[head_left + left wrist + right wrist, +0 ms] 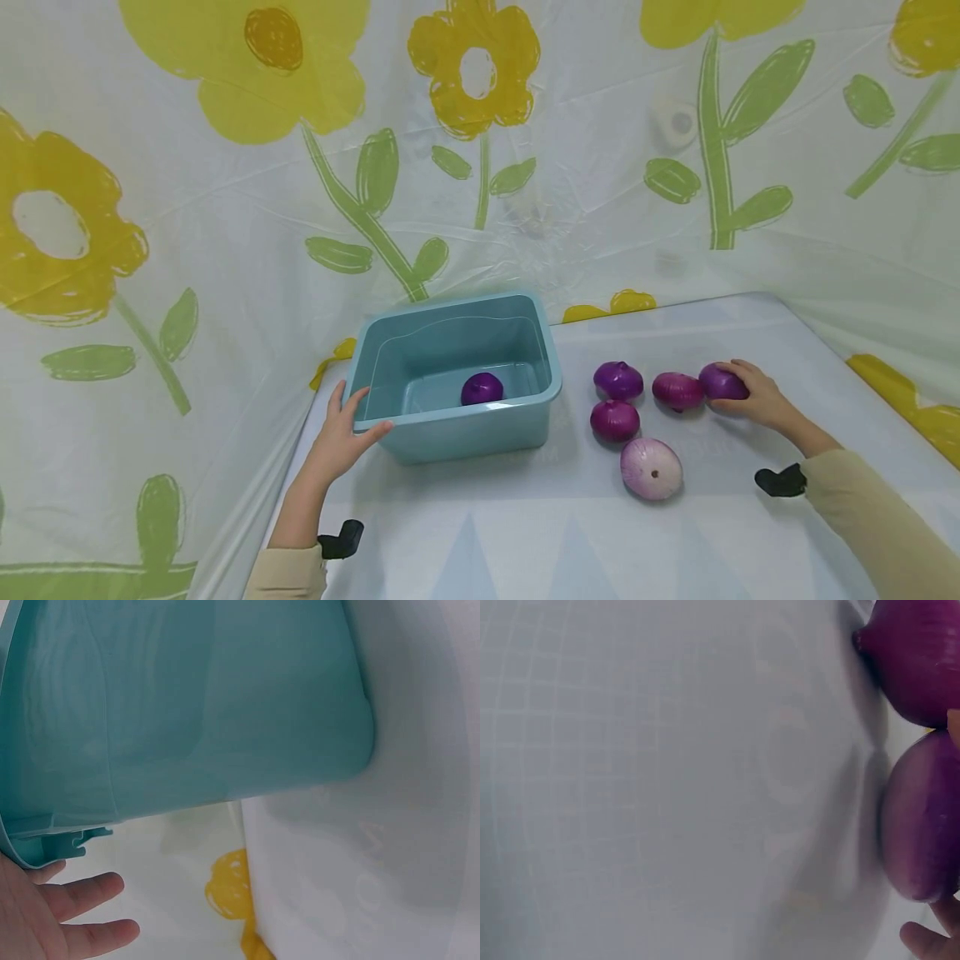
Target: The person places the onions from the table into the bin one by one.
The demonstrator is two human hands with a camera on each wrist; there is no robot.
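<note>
My right hand [757, 402] grips the rightmost purple onion [722, 382] on the table, its fingers over the top and its thumb at the near side. In the right wrist view this onion [922, 821] touches another purple onion [922, 660], with fingertips [926, 941] at its lower end. My left hand [336, 442] rests at the near left corner of a blue-green plastic bin [472, 433], fingers straight and spread beside the rim. The left wrist view shows those fingers [86, 896] extended past the bin's rim. Inside the bin lies one purple onion [482, 389].
Between the bin and my right hand lie a purple onion [618, 381], a redder one [615, 421], another red onion [678, 391] and a paler onion [651, 469]. A white cloth [510, 525] covers the table. Behind hangs a flower-printed curtain [570, 167].
</note>
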